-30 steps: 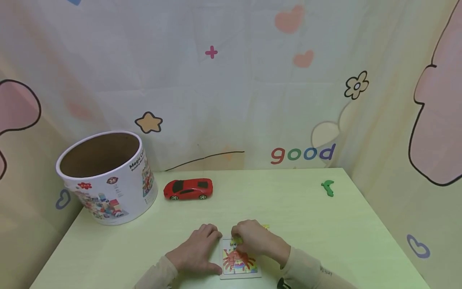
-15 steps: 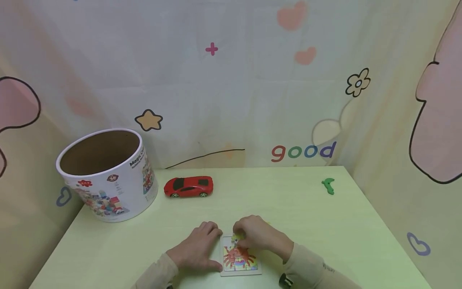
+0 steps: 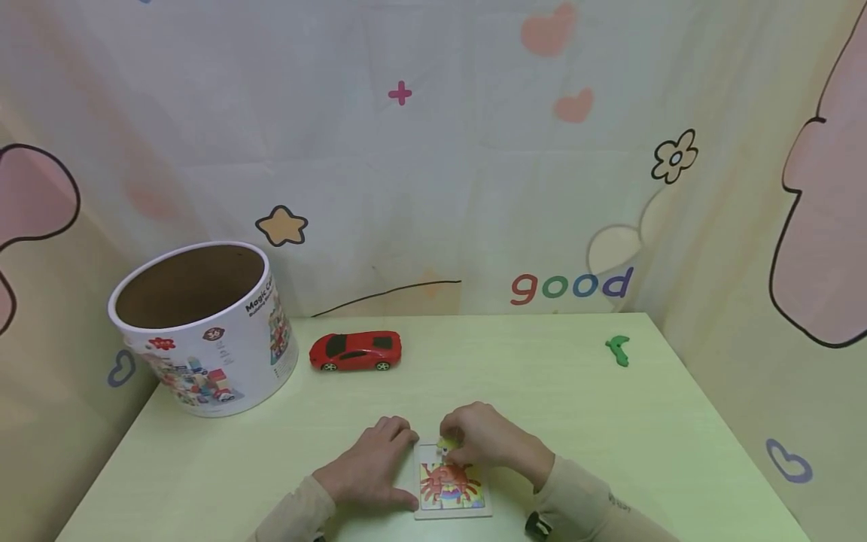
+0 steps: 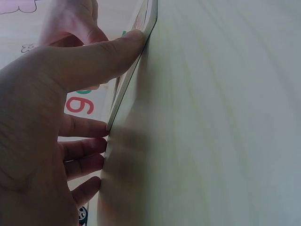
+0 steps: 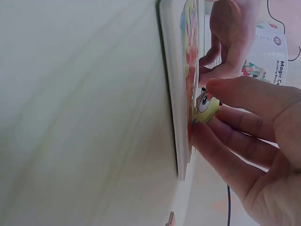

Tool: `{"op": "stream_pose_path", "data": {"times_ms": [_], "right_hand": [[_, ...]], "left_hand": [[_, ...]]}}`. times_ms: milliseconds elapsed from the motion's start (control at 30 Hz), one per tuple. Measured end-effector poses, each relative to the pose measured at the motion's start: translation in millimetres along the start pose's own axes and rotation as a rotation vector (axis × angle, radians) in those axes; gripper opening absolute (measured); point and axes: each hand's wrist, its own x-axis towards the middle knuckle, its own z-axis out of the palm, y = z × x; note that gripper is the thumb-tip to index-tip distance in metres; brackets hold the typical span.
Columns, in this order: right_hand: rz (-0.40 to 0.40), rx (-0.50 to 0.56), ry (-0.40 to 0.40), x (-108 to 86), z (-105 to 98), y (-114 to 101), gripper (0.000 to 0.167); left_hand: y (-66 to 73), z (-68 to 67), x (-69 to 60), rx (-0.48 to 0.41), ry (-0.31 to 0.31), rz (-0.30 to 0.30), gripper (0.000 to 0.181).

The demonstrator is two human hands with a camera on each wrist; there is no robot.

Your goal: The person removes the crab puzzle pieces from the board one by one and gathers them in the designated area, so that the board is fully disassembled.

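A small square puzzle board (image 3: pixel 452 515) with a red crab picture lies flat on the table. My right hand (image 3: pixel 491 444) pinches a yellow puzzle piece (image 5: pixel 207 106) with a printed eye between thumb and fingers. It holds the piece tilted at the upper part of the board, touching or just above it; I cannot tell which. Against the board's left edge rests my left hand (image 3: pixel 371 467), thumb at the lower corner and index finger at the upper one. Those fingers look fairly straight in the left wrist view. The right hand hides part of the board's upper right.
A red toy car (image 3: pixel 355 351) stands towards the back. To its left is a large white bucket (image 3: pixel 217 361) with its top uncovered. A green curved toy piece (image 3: pixel 618 351) lies at the back right. Behind the table hangs a printed curtain (image 3: pixel 433 165).
My right hand has tilted the yellow piece up, so its printed eye shows more, and has shifted slightly. The left hand stays at the board's edge.
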Motion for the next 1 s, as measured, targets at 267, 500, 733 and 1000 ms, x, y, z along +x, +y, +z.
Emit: {"op": "stream_pose_path", "data": {"times_ms": [267, 500, 733, 1000], "right_hand": [[-0.008, -0.012, 0.018, 0.4, 0.3, 2.6, 0.023], [-0.004, -0.007, 0.019, -0.3, 0.8, 1.9, 0.026], [-0.025, 0.034, 0.027, -2.1, 0.9, 0.7, 0.023], [-0.025, 0.034, 0.029, -2.0, -0.7, -0.7, 0.023]], "left_hand": [[-2.0, 1.9, -0.4, 0.003, 0.036, 0.027, 0.088], [-3.7, 4.3, -0.2, -0.021, 0.035, 0.029, 0.089], [-3.5, 4.7, -1.3, -0.028, 0.042, 0.030, 0.087], [-3.4, 4.9, -1.1, -0.015, 0.044, 0.029, 0.087]]}}
